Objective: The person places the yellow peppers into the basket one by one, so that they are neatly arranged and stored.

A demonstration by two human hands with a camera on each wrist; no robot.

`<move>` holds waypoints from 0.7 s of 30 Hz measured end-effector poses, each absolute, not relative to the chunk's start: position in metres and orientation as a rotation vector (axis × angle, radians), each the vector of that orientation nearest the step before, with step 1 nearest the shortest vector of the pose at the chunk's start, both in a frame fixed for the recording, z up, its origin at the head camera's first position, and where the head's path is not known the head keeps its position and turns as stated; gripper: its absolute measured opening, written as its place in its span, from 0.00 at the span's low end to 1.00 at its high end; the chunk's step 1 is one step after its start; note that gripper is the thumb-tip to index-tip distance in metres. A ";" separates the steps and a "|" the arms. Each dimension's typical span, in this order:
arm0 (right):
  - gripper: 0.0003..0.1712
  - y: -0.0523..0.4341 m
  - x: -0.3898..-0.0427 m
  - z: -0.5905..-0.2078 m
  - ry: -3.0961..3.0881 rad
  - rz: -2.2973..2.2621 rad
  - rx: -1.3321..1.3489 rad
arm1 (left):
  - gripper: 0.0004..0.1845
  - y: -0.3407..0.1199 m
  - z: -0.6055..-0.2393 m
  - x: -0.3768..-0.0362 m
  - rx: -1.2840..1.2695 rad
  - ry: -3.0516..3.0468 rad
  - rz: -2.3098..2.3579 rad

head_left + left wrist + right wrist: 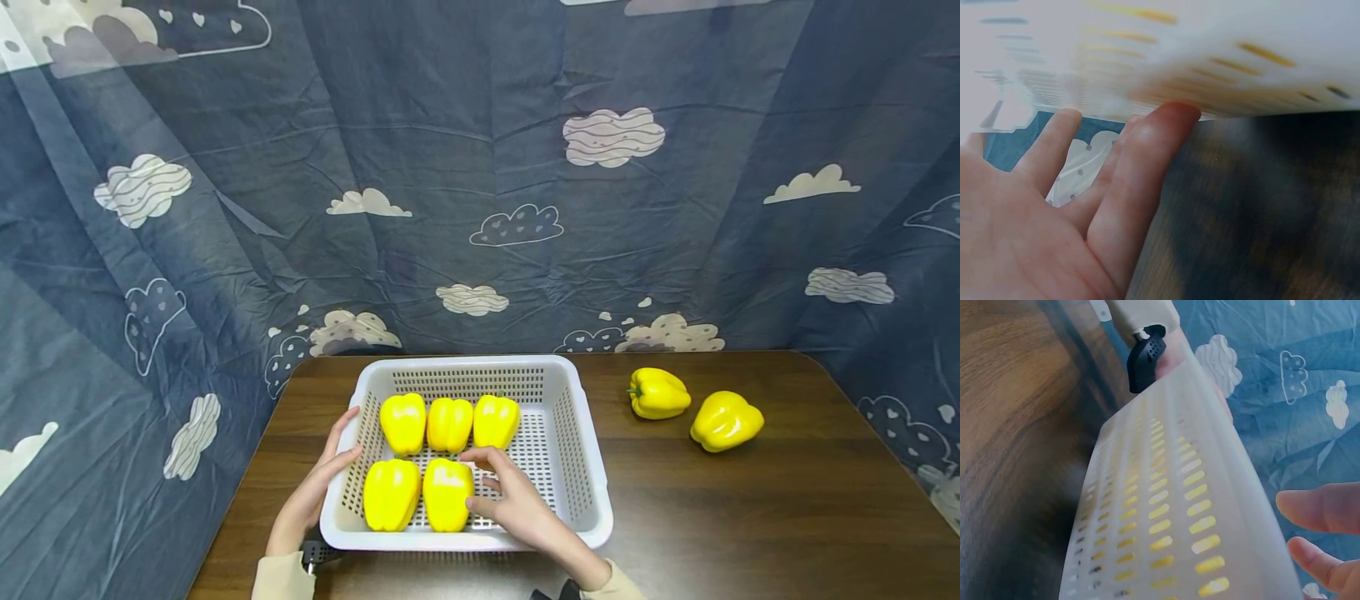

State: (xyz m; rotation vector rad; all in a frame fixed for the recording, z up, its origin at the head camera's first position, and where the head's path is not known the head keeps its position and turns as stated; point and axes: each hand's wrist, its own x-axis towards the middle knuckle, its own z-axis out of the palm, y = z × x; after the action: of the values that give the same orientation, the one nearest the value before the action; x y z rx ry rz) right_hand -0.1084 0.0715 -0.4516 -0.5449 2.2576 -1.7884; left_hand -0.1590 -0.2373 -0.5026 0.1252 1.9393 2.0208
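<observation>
A white perforated plastic basket (592,467) holds yellow bell peppers in two rows. Three stand at the back, including a middle pepper (449,425). The front row has a left pepper (392,494) and a second pepper (447,496) beside it. My right hand (517,500) is over the basket at this second pepper's right side, thumb and index fingertips close to it, fingers loosely bent and spread. Whether they touch it I cannot tell. My left hand (311,492) rests against the basket's left side, its extended fingers (1135,169) touching the outer wall.
Two more yellow bell peppers lie on the brown wooden table (712,517) right of the basket: a nearer one (726,422) and a farther one (658,393). A dark blue curtain (427,275) with cloud prints hangs behind the table.
</observation>
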 end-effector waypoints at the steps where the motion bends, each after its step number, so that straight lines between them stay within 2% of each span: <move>1: 0.28 0.073 -0.108 -0.451 2.249 -1.801 -0.539 | 0.33 -0.237 -0.503 -0.159 0.128 1.939 2.022; 21: 0.30 0.129 -0.114 -0.437 2.258 -1.955 -0.374 | 0.33 -0.237 -0.503 -0.159 0.151 1.918 2.041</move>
State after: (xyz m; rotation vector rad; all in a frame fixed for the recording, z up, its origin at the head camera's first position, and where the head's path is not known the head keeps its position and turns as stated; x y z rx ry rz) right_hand -0.1138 0.1286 -0.4374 -0.3737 2.2581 -1.9551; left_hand -0.1588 -0.2374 -0.5031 0.1511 1.9178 2.0412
